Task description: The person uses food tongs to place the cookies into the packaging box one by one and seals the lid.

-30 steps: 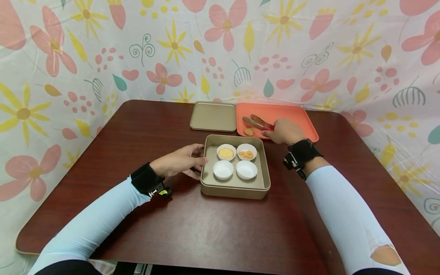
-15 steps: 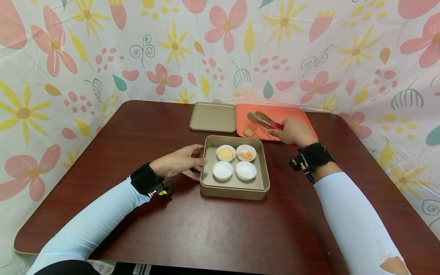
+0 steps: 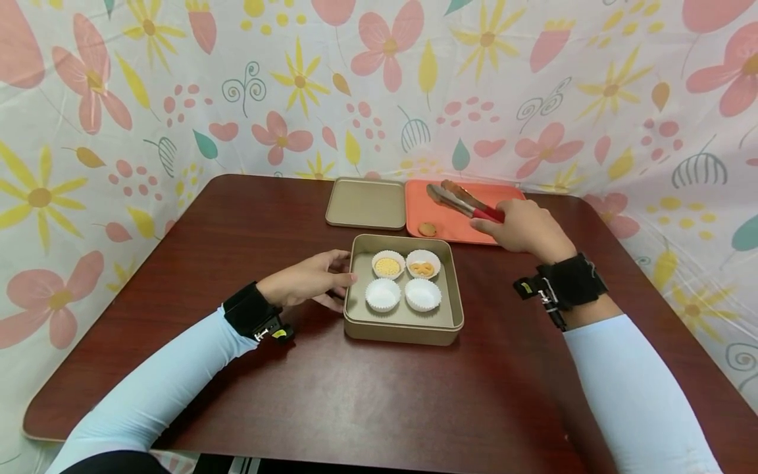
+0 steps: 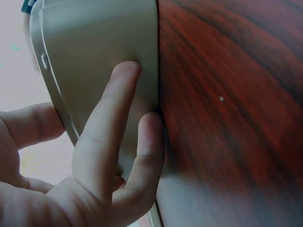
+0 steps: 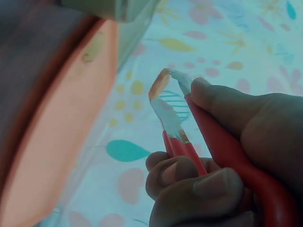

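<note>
My right hand (image 3: 530,227) grips red-handled metal tongs (image 3: 458,204) above the orange tray (image 3: 474,230). Between the tong tips, in the right wrist view, is a flat golden-brown piece (image 5: 159,84), seen edge-on. A round cookie (image 3: 427,229) lies on the tray near its left front corner. My left hand (image 3: 314,280) touches the left side of a gold tin (image 3: 403,332); in the left wrist view its fingers (image 4: 124,80) press the outer wall, with the thumb at the rim. Inside, one white paper cup (image 3: 387,264) holds a yellow round cookie, another (image 3: 423,263) holds ring-like pieces.
Two more paper cups (image 3: 383,295), with nothing seen inside, stand in the tin's front half. A flat gold lid (image 3: 366,204) lies behind the tin, beside the tray. The brown table (image 3: 284,401) backs onto a flowered cloth (image 3: 331,85).
My right hand and the tongs have moved to the right and lifted, tips higher over the tray. The left hand and tin stay nearly in place.
</note>
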A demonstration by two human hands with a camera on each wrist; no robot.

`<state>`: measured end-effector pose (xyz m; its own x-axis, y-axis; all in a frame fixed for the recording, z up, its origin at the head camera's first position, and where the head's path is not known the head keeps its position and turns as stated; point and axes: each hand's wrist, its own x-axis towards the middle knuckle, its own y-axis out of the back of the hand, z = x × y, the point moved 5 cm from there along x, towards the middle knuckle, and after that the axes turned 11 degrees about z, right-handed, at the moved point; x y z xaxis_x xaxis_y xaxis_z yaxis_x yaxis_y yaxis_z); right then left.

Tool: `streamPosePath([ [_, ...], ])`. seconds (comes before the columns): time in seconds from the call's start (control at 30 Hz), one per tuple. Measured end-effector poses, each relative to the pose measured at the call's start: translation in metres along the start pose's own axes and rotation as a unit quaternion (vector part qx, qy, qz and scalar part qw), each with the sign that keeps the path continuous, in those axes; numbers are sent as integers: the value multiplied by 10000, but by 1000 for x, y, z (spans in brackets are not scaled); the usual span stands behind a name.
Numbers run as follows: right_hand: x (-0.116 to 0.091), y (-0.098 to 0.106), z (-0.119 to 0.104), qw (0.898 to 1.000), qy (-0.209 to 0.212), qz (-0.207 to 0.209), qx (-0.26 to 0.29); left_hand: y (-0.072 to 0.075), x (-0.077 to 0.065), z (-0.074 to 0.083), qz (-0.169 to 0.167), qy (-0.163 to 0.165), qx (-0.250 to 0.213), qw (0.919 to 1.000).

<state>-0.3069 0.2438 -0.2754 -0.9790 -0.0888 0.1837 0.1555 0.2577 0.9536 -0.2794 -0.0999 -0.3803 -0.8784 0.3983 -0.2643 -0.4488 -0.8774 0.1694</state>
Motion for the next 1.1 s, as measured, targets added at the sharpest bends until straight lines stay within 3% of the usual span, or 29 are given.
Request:
streamPosePath([
  [0.27, -27, 24, -17, 9996, 146, 245, -17, 0, 0, 1, -20, -15, -13, 10000],
  [0.67, -69, 43, -31, 9978, 437, 483, -147, 0, -2, 1, -75, -30, -12, 10000],
  [1.1, -104, 45, -43, 9988, 427, 54, -214, 0, -2, 2, -40, -40, 33, 10000],
])
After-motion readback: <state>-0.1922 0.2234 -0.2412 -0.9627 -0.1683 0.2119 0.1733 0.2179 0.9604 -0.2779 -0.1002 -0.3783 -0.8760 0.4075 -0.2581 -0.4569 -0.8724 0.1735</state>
